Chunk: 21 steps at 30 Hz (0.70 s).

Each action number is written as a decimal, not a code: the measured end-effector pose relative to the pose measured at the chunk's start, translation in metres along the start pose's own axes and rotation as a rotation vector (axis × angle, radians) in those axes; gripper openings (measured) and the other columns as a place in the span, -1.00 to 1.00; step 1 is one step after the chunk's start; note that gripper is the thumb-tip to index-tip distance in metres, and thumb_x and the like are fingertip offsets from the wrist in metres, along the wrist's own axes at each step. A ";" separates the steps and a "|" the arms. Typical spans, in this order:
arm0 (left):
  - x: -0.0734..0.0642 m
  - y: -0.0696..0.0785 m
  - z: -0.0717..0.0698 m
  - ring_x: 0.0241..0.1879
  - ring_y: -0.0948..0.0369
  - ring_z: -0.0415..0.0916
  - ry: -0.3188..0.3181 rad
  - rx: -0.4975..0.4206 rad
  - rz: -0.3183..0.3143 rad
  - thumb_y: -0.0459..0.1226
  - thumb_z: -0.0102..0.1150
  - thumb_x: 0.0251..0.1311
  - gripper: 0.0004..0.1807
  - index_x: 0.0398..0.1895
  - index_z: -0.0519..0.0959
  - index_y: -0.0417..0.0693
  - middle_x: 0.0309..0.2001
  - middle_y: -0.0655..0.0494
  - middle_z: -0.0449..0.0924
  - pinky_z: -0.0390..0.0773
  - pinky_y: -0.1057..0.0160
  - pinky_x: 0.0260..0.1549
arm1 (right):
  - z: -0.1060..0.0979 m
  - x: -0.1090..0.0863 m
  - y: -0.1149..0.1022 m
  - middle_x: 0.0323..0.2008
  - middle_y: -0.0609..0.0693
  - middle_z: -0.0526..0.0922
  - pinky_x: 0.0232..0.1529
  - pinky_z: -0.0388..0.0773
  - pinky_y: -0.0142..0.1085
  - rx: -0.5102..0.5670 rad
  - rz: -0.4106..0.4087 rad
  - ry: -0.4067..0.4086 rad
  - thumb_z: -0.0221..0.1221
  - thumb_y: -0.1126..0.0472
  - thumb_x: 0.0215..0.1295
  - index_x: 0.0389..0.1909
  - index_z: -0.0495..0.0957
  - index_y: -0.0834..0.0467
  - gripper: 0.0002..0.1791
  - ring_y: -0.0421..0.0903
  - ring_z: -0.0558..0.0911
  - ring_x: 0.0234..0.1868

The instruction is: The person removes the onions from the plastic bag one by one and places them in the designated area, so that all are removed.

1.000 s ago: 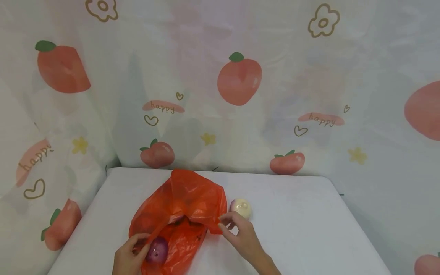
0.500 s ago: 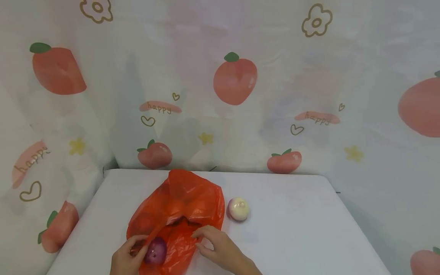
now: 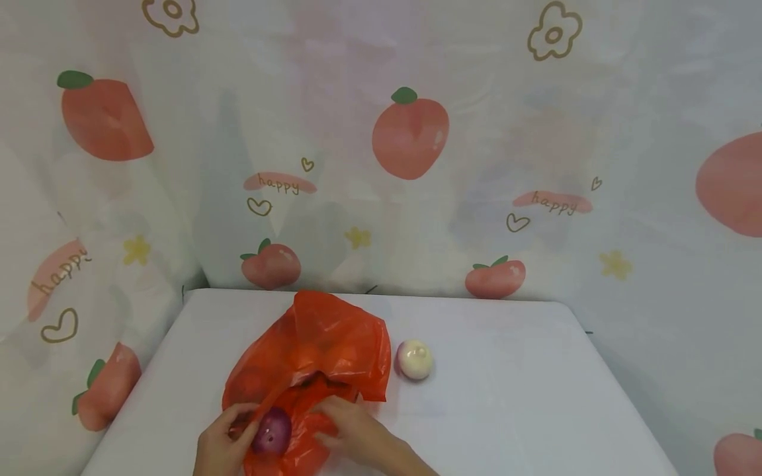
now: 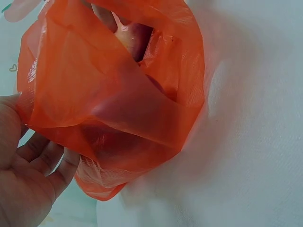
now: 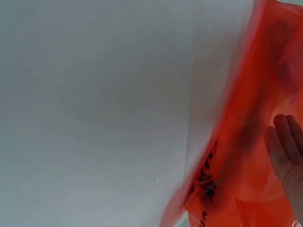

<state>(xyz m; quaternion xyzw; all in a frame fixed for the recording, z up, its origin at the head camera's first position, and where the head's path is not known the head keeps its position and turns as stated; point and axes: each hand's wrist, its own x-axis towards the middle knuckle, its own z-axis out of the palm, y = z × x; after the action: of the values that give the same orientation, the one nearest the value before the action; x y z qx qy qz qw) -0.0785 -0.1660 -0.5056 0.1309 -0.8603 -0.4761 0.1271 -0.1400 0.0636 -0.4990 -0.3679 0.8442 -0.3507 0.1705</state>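
Observation:
A thin red plastic bag (image 3: 351, 337) lies on the table with its mouth turned toward me. My left hand (image 3: 225, 439) pinches the bag's edge on the left; in the left wrist view the thumb and fingertips (image 4: 34, 145) grip the film. Just right of that hand sits a purple onion (image 3: 275, 431) on the red plastic at the mouth. My right hand (image 3: 352, 428) hovers over the opening, fingers loosely spread and pointing at the onion, holding nothing. Dark round shapes (image 4: 111, 142) show through the film in the left wrist view.
A paler onion (image 3: 415, 360), whitish with a purple side, stands on the white table (image 3: 512, 390) right of the bag. Behind rises a fabric backdrop (image 3: 411, 231) printed with fruit, close along the table's far edge.
My right hand has let go of the bag's right edge and moved left over the mouth toward the purple onion. The left hand keeps its pinch in place.

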 end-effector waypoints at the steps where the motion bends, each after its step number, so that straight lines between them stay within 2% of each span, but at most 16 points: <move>1: 0.000 0.000 0.000 -0.42 0.28 0.53 0.005 -0.004 0.002 -0.43 0.32 0.00 -0.81 -0.26 0.64 -0.14 -0.39 0.08 0.63 0.53 0.37 -0.47 | 0.002 0.001 -0.001 -0.02 -0.27 0.49 -0.04 0.45 -0.40 -0.002 0.006 -0.008 0.17 0.07 0.30 0.10 0.46 -0.05 -0.64 -0.33 0.45 -0.02; 6: 0.001 0.002 0.002 -0.41 0.28 0.54 0.011 -0.014 0.004 -0.43 0.32 0.00 -0.81 -0.27 0.64 -0.12 -0.39 0.10 0.63 0.53 0.37 -0.47 | 0.013 0.006 -0.004 0.01 -0.28 0.42 -0.03 0.45 -0.37 -0.022 0.059 -0.033 0.19 0.08 0.27 0.13 0.43 -0.08 -0.60 -0.35 0.41 -0.03; 11: 0.001 0.002 0.002 -0.40 0.26 0.54 -0.007 -0.006 0.000 -0.42 0.31 0.02 -0.82 -0.26 0.64 -0.13 -0.38 0.09 0.63 0.53 0.38 -0.46 | 0.023 0.008 -0.004 0.11 -0.24 0.32 0.03 0.44 -0.26 -0.085 0.138 -0.046 0.25 0.08 0.21 0.25 0.31 -0.08 -0.42 -0.29 0.36 0.07; 17: 0.000 0.001 0.003 -0.40 0.29 0.53 -0.005 -0.009 0.013 -0.40 0.32 0.02 -0.82 -0.26 0.64 -0.11 -0.38 0.12 0.63 0.53 0.37 -0.46 | 0.030 0.014 -0.008 0.18 -0.22 0.26 0.02 0.46 -0.24 -0.046 0.161 -0.083 0.31 0.05 0.15 0.34 0.22 -0.08 -0.26 -0.29 0.34 0.10; 21: 0.000 -0.001 0.004 -0.42 0.33 0.52 0.013 -0.010 0.039 -0.42 0.33 -0.01 -0.81 -0.28 0.65 -0.10 -0.41 0.14 0.63 0.53 0.36 -0.48 | 0.035 0.017 -0.007 0.16 -0.29 0.27 -0.01 0.48 -0.21 0.042 0.162 -0.105 0.34 0.02 0.10 0.34 0.18 -0.20 -0.21 -0.33 0.35 0.06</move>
<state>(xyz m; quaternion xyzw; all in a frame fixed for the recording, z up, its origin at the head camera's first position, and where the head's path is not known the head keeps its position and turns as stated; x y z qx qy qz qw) -0.0793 -0.1633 -0.5084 0.1166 -0.8593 -0.4771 0.1424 -0.1289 0.0318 -0.5189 -0.3127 0.8535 -0.3335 0.2501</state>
